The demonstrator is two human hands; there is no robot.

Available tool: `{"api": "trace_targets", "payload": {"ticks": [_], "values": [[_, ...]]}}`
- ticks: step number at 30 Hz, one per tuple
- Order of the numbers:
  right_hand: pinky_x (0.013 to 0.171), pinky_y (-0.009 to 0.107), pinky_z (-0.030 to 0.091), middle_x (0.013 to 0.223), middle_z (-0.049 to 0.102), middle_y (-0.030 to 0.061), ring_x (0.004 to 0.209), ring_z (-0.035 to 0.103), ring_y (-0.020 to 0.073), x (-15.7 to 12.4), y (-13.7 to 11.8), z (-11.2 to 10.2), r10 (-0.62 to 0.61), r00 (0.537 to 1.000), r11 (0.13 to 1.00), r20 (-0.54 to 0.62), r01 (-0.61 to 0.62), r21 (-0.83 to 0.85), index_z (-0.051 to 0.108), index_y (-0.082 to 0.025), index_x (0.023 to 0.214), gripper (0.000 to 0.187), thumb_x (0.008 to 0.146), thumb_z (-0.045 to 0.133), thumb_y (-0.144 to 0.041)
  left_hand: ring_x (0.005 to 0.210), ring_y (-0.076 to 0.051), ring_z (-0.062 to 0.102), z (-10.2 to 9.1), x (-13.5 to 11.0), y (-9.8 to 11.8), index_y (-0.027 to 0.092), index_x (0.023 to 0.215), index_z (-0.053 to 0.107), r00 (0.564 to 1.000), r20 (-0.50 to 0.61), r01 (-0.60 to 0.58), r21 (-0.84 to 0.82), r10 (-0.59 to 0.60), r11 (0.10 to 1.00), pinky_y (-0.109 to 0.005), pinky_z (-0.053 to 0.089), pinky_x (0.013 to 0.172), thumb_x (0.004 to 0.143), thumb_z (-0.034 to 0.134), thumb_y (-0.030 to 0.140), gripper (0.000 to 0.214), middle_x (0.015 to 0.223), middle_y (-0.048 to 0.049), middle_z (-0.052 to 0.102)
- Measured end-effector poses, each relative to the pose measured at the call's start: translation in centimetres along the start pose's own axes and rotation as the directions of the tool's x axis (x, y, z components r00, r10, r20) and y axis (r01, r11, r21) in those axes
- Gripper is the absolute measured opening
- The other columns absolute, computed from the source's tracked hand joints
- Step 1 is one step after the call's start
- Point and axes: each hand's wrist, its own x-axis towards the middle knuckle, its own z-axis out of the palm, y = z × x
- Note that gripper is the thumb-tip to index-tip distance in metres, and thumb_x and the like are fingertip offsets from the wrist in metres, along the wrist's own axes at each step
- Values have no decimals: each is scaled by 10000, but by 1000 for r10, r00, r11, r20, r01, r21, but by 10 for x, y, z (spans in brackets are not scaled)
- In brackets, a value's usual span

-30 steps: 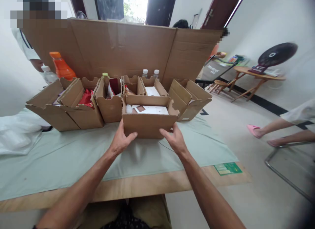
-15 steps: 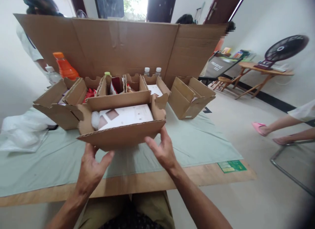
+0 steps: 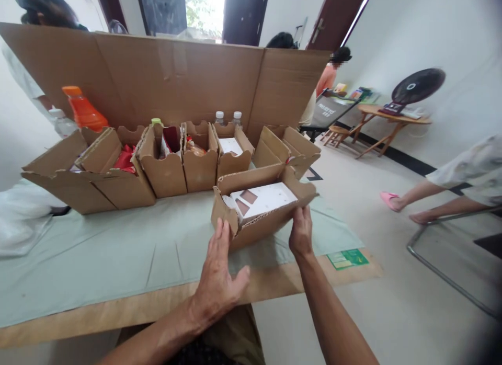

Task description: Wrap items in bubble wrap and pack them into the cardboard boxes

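A long open-topped cardboard box [image 3: 270,226] with wavy cut ends is held between my two hands, low over the pale green cloth. Inside it lies a white carton [image 3: 270,197] with brownish diamond-shaped marks. My left hand [image 3: 219,271] presses its straight fingers on the box's left end, the thumb standing apart from it. At the right end, the bent fingers of my right hand [image 3: 301,231] grip the corner. Whether the box's underside touches the cloth, I cannot tell.
Behind stand several cardboard bins [image 3: 164,171] holding packets and cartons. An orange bottle [image 3: 84,111] and clear bottles [image 3: 219,117] show beyond them, before a tall cardboard panel [image 3: 212,77]. Plastic wrap [image 3: 27,218] lies left. A person's legs [image 3: 447,197] and a metal frame [image 3: 435,265] are right.
Both hands have moved the cardboard box right, turned it slightly and lowered it. My left hand has shifted from beneath the box to its left end. The view has swung a little.
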Motion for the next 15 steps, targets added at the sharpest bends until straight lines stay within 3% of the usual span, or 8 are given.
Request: {"api": "trace_targets", "payload": {"ticks": [3, 6, 9, 15], "values": [[1189, 513, 382, 1428, 610, 146, 1397, 519, 307, 36, 18, 9, -17, 1000, 1000, 4, 17, 9, 547, -202, 1401, 709, 930, 457, -723, 1619, -378, 112, 26, -1, 4, 324, 1669, 9, 997, 69, -37, 8, 36, 999, -630, 265, 1270, 831, 635, 153, 1060, 1770, -105, -7], [1245, 500, 303, 1573, 495, 151, 1497, 418, 282, 55, 30, 19, -42, 999, 999, 6, 42, 22, 447, -206, 1509, 792, 935, 401, -750, 1625, -375, 59, 48, -6, 6, 349, 1670, 10, 990, 116, -81, -5, 81, 997, -625, 263, 1272, 792, 628, 102, 1102, 1769, -62, -91], [1270, 499, 254, 1642, 410, 167, 1535, 371, 277, 65, 34, 30, -51, 999, 998, 16, 50, 31, 391, -185, 1560, 847, 940, 361, -762, 1624, -379, 49, 59, -4, 4, 346, 1672, 48, 988, 126, -91, -9, 91, 996, -633, 250, 1275, 776, 624, 83, 1097, 1769, -52, -93], [1282, 460, 252, 1615, 463, 113, 1533, 377, 247, 77, 29, 41, -103, 991, 994, 81, 104, -11, 488, -237, 1516, 837, 943, 234, -791, 1622, -386, 49, 74, 4, 0, 369, 1669, 77, 975, 207, -82, -25, 85, 996, -641, 275, 1265, 772, 620, 59, 1094, 1766, -41, -108]]}}
